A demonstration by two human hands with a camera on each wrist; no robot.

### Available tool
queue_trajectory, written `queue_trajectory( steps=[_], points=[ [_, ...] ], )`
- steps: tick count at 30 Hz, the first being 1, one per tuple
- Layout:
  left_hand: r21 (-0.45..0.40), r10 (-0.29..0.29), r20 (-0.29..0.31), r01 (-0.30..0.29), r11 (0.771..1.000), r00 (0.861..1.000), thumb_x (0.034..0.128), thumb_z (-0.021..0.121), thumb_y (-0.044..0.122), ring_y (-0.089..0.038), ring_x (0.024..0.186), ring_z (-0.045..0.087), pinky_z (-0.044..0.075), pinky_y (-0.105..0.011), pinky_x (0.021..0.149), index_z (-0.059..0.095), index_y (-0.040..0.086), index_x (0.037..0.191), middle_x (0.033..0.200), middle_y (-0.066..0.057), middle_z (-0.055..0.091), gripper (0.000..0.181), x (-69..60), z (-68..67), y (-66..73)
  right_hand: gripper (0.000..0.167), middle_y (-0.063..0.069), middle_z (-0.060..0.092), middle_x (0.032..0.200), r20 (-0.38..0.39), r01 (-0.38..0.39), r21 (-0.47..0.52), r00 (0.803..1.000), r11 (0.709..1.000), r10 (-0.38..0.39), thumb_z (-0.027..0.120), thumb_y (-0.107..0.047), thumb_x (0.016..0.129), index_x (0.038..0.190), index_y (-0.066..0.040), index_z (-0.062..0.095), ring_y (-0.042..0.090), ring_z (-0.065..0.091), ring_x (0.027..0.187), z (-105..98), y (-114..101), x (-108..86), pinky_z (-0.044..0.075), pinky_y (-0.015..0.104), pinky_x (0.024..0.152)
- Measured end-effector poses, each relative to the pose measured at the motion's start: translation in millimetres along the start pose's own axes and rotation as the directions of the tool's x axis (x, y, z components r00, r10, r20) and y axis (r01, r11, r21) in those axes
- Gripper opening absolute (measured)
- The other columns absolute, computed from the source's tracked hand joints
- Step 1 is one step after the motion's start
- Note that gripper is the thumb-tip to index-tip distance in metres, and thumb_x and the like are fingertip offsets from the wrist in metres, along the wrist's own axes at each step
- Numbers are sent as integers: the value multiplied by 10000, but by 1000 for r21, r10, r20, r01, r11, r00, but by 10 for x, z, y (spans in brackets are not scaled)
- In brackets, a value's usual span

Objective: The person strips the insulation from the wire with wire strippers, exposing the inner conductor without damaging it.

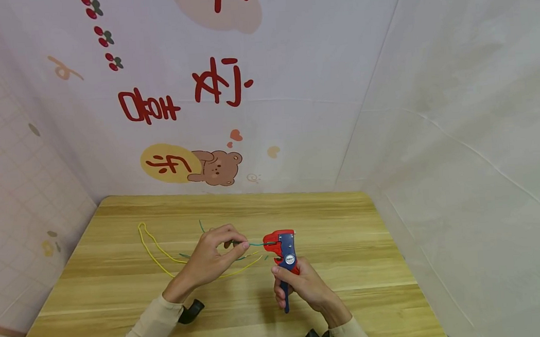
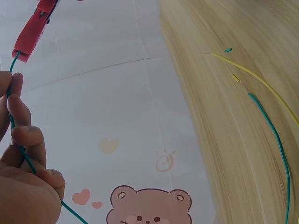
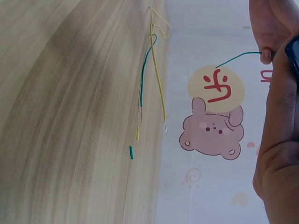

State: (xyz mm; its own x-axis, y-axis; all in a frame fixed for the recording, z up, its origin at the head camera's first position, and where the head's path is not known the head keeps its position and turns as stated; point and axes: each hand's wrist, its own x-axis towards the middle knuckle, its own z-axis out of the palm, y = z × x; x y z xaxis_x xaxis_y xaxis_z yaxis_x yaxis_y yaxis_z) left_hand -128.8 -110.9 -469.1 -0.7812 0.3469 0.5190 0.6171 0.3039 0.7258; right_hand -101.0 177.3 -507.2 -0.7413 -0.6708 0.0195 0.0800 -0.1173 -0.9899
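Between thumb and fingers my left hand (image 1: 217, 254) pinches a green wire (image 1: 256, 244), whose tip reaches into the red jaws of a wire stripper. In the left wrist view the wire (image 2: 29, 161) runs along the curled fingers and out past the palm. My right hand (image 1: 305, 285) grips the handles of the red and blue wire stripper (image 1: 287, 247), held above the table. The stripper's red nose (image 2: 30, 35) shows at the top left of the left wrist view. In the right wrist view only a dark blue bit of handle is visible behind the hand.
On the wooden table (image 1: 350, 266) lie a looped yellow wire (image 1: 152, 250) and another green wire (image 2: 275, 133), both with bared ends. Cut bits of green insulation (image 3: 131, 152) and yellow insulation (image 3: 138, 133) lie near them. A printed wall sheet (image 1: 294, 110) rises behind the table.
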Motion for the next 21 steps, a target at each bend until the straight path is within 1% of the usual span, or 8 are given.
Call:
queue_trajectory(
  steps=[4, 6, 9, 11, 13, 15, 21],
  points=[
    [2, -13, 1, 13, 1000, 1000, 1050, 803, 109, -43, 838, 572, 469, -324, 756, 842, 269, 1029, 919, 116, 717, 166, -2, -5, 6, 531, 459, 392, 721, -3, 3, -6, 1000, 1000, -3, 512, -189, 1210, 895, 238, 490, 87, 695, 596, 5, 3, -2, 645, 314, 607],
    [4, -16, 1, 16, 1000, 1000, 1051, 804, 113, -45, 839, 568, 460, -305, 764, 841, 274, 1030, 919, 120, 716, 166, -4, -6, 5, 524, 413, 416, 698, -6, 3, -12, 1000, 1000, -3, 515, -185, 1208, 888, 229, 489, 86, 690, 587, 5, 9, -1, 639, 312, 597],
    [9, -10, 0, 10, 1000, 1000, 1051, 804, 112, -44, 840, 568, 450, -287, 777, 840, 275, 1031, 915, 121, 713, 169, -5, -7, -1, 512, 225, 504, 632, -14, -1, -21, 1000, 1000, 1, 524, -186, 1206, 894, 219, 488, 85, 681, 573, 7, 22, 4, 625, 302, 583],
    [13, -1, -5, 1, 1000, 1000, 1049, 804, 107, -43, 838, 566, 444, -282, 779, 839, 275, 1032, 911, 120, 712, 173, -3, -7, -6, 509, 79, 562, 634, -21, -9, -25, 1000, 1000, 8, 529, -195, 1205, 907, 216, 487, 84, 677, 566, 8, 30, 8, 617, 293, 579],
    [19, 6, -9, -6, 1000, 1000, 1047, 804, 102, -41, 836, 563, 439, -270, 781, 839, 276, 1033, 908, 121, 711, 177, 1, -7, -10, 515, -18, 602, 659, -29, -18, -28, 999, 999, 17, 533, -207, 1205, 918, 219, 486, 84, 675, 560, 11, 32, 13, 612, 286, 578],
    [21, 13, -14, -13, 1000, 1000, 1044, 805, 97, -40, 834, 558, 438, -266, 778, 839, 274, 1034, 908, 120, 712, 181, 6, -7, -9, 521, -51, 613, 662, -37, -29, -29, 999, 999, 28, 539, -219, 1204, 936, 224, 485, 86, 676, 557, 12, 31, 17, 611, 284, 580],
    [24, 8, -17, -8, 1000, 1000, 1045, 805, 100, -36, 830, 559, 442, -264, 773, 838, 280, 1029, 910, 127, 710, 183, 4, -15, -10, 548, -62, 615, 668, -51, -58, -35, 997, 998, 56, 565, -261, 1196, 973, 233, 483, 92, 678, 556, 22, 4, 24, 616, 286, 587]
  ],
)
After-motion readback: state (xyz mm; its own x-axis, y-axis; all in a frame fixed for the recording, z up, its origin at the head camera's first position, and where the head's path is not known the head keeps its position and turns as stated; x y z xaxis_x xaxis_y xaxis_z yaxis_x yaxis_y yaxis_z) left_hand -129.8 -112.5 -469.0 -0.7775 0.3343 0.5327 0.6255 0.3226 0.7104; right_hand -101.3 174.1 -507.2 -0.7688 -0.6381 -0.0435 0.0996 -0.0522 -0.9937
